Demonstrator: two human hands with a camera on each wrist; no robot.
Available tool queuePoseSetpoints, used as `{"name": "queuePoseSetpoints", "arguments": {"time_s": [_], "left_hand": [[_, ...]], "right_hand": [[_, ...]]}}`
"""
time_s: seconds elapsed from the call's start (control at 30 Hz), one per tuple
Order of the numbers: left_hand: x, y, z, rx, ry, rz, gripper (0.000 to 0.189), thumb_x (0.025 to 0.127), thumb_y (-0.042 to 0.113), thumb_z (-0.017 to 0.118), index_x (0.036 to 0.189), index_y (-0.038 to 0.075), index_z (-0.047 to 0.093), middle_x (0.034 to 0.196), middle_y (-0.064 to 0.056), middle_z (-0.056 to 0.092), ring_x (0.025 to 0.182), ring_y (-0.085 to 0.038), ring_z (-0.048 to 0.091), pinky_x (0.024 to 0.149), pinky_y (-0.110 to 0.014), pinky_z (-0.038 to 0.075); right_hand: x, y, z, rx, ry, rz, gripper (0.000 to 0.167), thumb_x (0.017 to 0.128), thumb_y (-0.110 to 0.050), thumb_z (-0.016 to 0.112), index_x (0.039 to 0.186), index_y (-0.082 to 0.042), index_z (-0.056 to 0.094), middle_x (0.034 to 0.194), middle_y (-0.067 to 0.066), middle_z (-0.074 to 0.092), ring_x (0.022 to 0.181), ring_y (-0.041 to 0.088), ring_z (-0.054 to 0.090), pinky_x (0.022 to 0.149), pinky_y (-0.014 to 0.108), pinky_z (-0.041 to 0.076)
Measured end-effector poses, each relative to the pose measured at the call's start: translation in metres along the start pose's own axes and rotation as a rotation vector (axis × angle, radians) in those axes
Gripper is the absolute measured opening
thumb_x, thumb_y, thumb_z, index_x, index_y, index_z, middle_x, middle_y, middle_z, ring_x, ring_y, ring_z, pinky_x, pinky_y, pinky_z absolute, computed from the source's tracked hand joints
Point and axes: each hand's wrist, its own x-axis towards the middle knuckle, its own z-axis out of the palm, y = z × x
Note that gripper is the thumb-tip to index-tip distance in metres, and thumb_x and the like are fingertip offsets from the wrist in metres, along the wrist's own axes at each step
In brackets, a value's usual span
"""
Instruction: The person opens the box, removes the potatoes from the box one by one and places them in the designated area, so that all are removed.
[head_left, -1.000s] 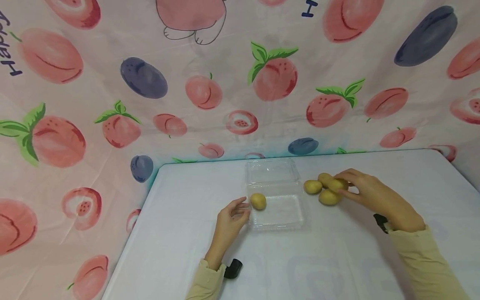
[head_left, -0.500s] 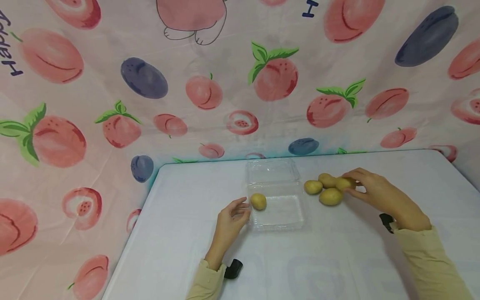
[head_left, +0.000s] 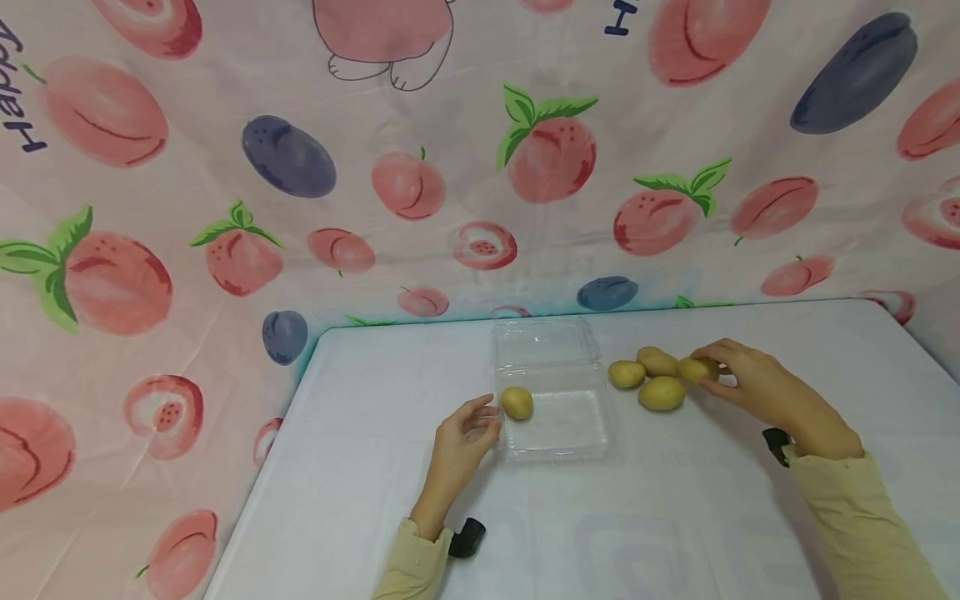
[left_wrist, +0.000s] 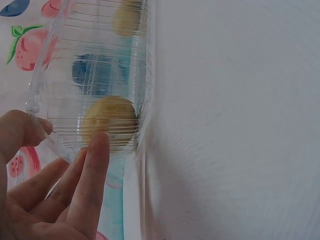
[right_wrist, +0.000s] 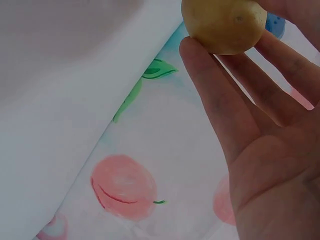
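An open clear plastic box (head_left: 558,425) lies on the white table with one small potato (head_left: 517,403) at its left end. My left hand (head_left: 465,437) is at the box's left end; in the left wrist view, its thumb is at the rim and its fingertips (left_wrist: 100,142) are against the ribbed wall, beside the potato. To the right of the box, my right hand (head_left: 746,383) holds another potato (right_wrist: 222,22) between thumb and fingers. Three more potatoes sit close by its left side: a left one (head_left: 626,374), a back one (head_left: 657,362) and a front one (head_left: 662,393).
The box's lid (head_left: 543,343) is folded back toward the rear edge of the table (head_left: 360,500). A fruit-print cloth (head_left: 450,167) hangs behind the table and along its left side. Both wrists carry small black cameras (head_left: 467,538).
My right hand has moved right with its potato, away from the middle of the group. The left hand and the box have stayed in place.
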Motion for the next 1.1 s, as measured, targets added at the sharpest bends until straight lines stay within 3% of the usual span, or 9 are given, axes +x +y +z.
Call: {"name": "queuePoseSetpoints", "arguments": {"time_s": [0.2, 0.53, 1.1], "left_hand": [[-0.0002, -0.0002, -0.0001, 0.005, 0.003, 0.005, 0.039, 0.093, 0.010, 0.067, 0.130, 0.000, 0.061, 0.112, -0.015, 0.070, 0.102, -0.025, 0.069, 0.086, -0.025, 0.056], [0.0004, -0.0011, 0.0004, 0.006, 0.007, 0.007, 0.039, 0.093, 0.009, 0.068, 0.129, 0.000, 0.061, 0.112, -0.015, 0.070, 0.102, -0.025, 0.069, 0.086, -0.025, 0.056], [-0.0001, -0.0010, 0.0006, 0.018, 0.012, 0.001, 0.038, 0.093, 0.010, 0.067, 0.129, 0.001, 0.062, 0.112, -0.015, 0.071, 0.102, -0.025, 0.069, 0.086, -0.025, 0.057]], "right_hand": [[-0.0017, 0.0019, 0.0019, -0.006, -0.022, 0.022, 0.031, 0.077, -0.003, 0.082, 0.105, 0.001, 0.070, 0.099, 0.008, 0.067, 0.083, 0.020, 0.063, 0.068, 0.036, 0.056], [-0.0034, 0.0032, 0.0034, 0.039, -0.099, 0.078, 0.032, 0.079, -0.002, 0.080, 0.108, 0.005, 0.068, 0.103, 0.013, 0.067, 0.087, 0.025, 0.065, 0.072, 0.042, 0.057], [-0.0060, 0.0091, 0.0095, 0.092, -0.147, 0.112, 0.032, 0.081, -0.003, 0.077, 0.109, 0.008, 0.065, 0.101, 0.016, 0.067, 0.089, 0.033, 0.068, 0.076, 0.047, 0.058]]}}
